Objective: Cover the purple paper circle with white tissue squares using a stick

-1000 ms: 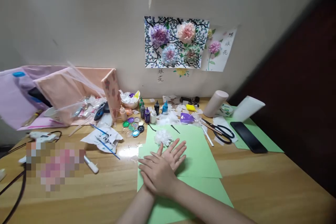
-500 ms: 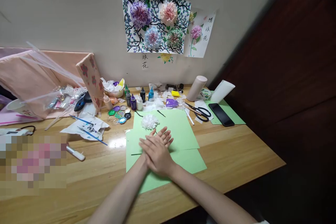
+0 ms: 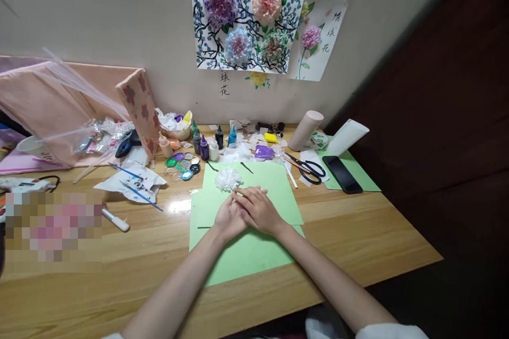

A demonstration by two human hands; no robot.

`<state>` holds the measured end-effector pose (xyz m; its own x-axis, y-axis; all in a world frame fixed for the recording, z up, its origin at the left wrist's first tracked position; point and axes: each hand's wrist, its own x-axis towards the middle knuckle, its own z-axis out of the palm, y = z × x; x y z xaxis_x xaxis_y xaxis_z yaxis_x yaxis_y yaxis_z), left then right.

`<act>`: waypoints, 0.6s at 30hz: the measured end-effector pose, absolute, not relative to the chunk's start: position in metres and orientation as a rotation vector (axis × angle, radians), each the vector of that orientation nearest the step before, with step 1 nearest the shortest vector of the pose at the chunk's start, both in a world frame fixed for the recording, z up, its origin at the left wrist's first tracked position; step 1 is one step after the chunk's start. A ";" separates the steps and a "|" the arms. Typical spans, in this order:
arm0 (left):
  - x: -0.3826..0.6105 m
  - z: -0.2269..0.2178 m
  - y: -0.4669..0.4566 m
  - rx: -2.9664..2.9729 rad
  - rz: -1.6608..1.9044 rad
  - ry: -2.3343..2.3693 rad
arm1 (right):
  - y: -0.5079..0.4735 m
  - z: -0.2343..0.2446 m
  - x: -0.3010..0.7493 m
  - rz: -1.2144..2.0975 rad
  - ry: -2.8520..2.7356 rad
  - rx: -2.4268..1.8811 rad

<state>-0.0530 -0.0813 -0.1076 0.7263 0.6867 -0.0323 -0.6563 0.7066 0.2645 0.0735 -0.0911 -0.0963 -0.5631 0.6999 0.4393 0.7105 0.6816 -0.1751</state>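
Observation:
My left hand (image 3: 228, 218) lies palm up over the green paper (image 3: 254, 257), fingers stretched out. Across its palm rests my right hand (image 3: 263, 211), palm down with straight fingers. Anything between the palms is hidden. Just beyond the fingertips, a fluffy white paper flower (image 3: 228, 179) lies on the upper green sheet. Two short dark strips, one on the left (image 3: 212, 167) and one on the right (image 3: 246, 168), are above it. A thin dark line (image 3: 204, 228) shows left of my left hand.
Paint bottles (image 3: 204, 148), open paint caps (image 3: 186, 175) and a purple packet (image 3: 264, 152) stand behind the sheets. Scissors (image 3: 308, 167) and a phone (image 3: 342, 174) lie at right. Brushes (image 3: 141, 194) rest on stained tissue at left. Flower pictures (image 3: 242, 71) hang on the wall.
My right hand has slid across the left palm toward the right, its fingers now over the left hand's fingers. More of the left palm shows. The camera view has shifted slightly.

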 end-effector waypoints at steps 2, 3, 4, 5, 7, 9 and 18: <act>-0.065 -0.099 -0.079 0.198 0.732 0.145 | -0.094 -0.097 0.084 -0.045 -2.432 -1.101; -0.068 -0.094 -0.078 0.177 0.742 0.155 | -0.096 -0.098 0.087 -0.042 -2.424 -1.104; -0.070 -0.090 -0.077 0.160 0.764 0.163 | -0.097 -0.099 0.088 -0.030 -2.407 -1.100; -0.072 -0.086 -0.077 0.151 0.789 0.171 | -0.099 -0.099 0.088 -0.007 -2.379 -1.088; -0.076 -0.080 -0.075 0.161 0.835 0.200 | -0.100 -0.097 0.088 0.068 -2.274 -1.059; -0.084 -0.078 -0.072 0.213 0.900 0.269 | -0.099 -0.094 0.086 0.184 -2.100 -1.077; -0.136 -0.092 -0.050 0.340 1.224 0.511 | -0.085 -0.105 0.090 0.686 -1.928 -1.082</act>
